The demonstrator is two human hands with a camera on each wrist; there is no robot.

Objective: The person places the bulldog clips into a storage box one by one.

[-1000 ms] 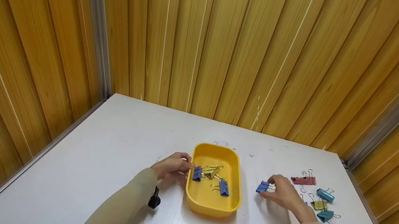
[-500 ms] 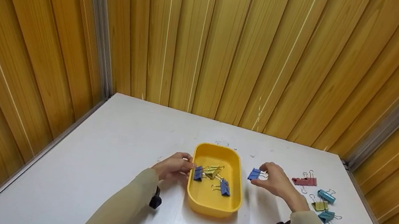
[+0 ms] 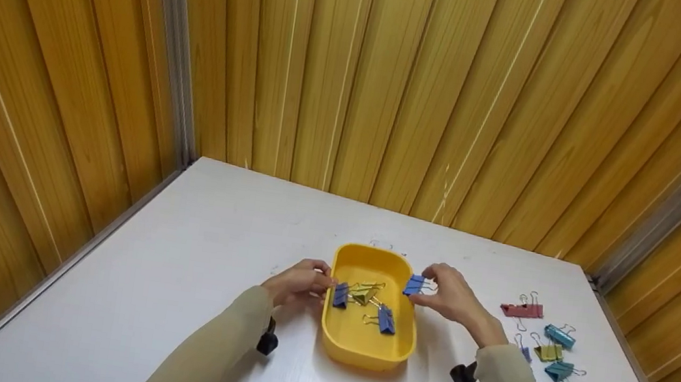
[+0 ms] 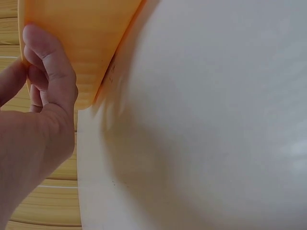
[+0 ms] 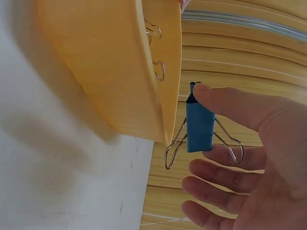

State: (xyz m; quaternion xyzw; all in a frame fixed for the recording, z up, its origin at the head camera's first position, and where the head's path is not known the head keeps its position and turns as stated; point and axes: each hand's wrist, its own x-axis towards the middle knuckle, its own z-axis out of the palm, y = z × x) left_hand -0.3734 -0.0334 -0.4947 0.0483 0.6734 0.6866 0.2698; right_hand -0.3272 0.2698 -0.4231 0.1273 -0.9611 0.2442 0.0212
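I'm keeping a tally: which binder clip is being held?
The blue clip pinched by the right hand; the others lie in the yellow tray or on the table.

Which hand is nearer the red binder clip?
Right. The right hand is left of the red binder clip; the left hand is farther left, gripping the yellow container.

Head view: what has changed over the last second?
The right hand, pinching a blue clip throughout, has carried it left to the right rim of the box. Nothing was let go. The left hand stays on the opposite rim; the three clips inside and the loose clips at right lie as before.
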